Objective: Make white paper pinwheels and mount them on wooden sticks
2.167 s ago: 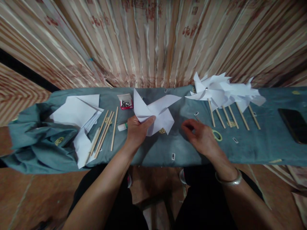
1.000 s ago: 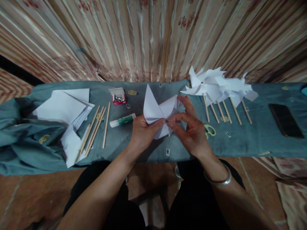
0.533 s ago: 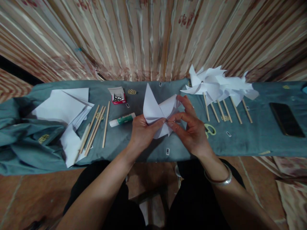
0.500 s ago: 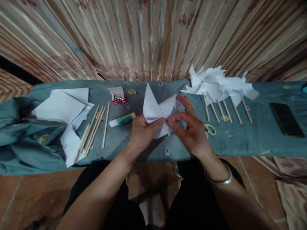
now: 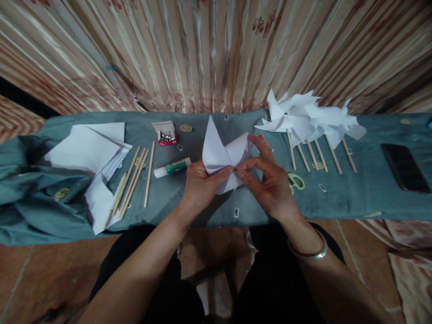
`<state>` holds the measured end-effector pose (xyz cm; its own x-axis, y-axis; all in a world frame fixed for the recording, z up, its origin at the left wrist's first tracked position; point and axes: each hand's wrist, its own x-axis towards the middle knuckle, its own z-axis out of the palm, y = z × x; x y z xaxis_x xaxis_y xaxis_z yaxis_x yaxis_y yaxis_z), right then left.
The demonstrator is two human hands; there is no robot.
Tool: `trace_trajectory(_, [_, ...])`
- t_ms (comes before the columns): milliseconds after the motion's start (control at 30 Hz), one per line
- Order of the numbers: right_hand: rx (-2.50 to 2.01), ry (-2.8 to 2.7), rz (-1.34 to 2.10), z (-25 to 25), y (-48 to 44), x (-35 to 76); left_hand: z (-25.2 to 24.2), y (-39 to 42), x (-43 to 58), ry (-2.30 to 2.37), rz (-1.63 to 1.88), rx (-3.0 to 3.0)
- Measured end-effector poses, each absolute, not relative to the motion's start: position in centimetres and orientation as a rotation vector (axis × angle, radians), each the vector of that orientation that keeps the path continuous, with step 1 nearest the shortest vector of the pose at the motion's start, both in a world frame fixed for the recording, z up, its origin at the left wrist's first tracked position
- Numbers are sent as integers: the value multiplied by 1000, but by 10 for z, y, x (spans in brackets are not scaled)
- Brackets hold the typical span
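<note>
A white paper pinwheel [image 5: 216,150] with blades folded in to its middle is held up over the table. My left hand [image 5: 199,186] is closed on its lower left side, the thumb lying across the folded tips near the centre. At that centre, the fingertips of my right hand [image 5: 270,182] pinch a small thumbtack [image 5: 235,170], mostly hidden by the fingers. The outer fingers of the right hand rest against the right blade.
Left lie white paper sheets [image 5: 84,148], wooden sticks [image 5: 135,180], a glue stick [image 5: 173,168] and an open box of thumbtacks [image 5: 166,135]. Right are several pinwheels on sticks [image 5: 310,117], green-handled scissors [image 5: 297,181] and a black phone [image 5: 405,167]. A striped curtain [image 5: 216,54] hangs behind the table.
My hands and the paper pinwheel keep almost the same position. The view has shifted slightly.
</note>
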<state>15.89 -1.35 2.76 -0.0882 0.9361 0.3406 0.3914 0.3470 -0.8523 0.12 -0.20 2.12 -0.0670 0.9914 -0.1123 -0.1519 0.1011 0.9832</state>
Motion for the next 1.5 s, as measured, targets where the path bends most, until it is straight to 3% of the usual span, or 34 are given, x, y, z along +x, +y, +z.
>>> trace_trajectory(1033, [-1206, -1299, 1107, 10, -8, 154, 14, 1, -6, 1118, 1206, 1163])
trace_trajectory(1500, [-1298, -1307, 858, 18, -13, 149, 26, 0, -3, 1131, 1233, 961])
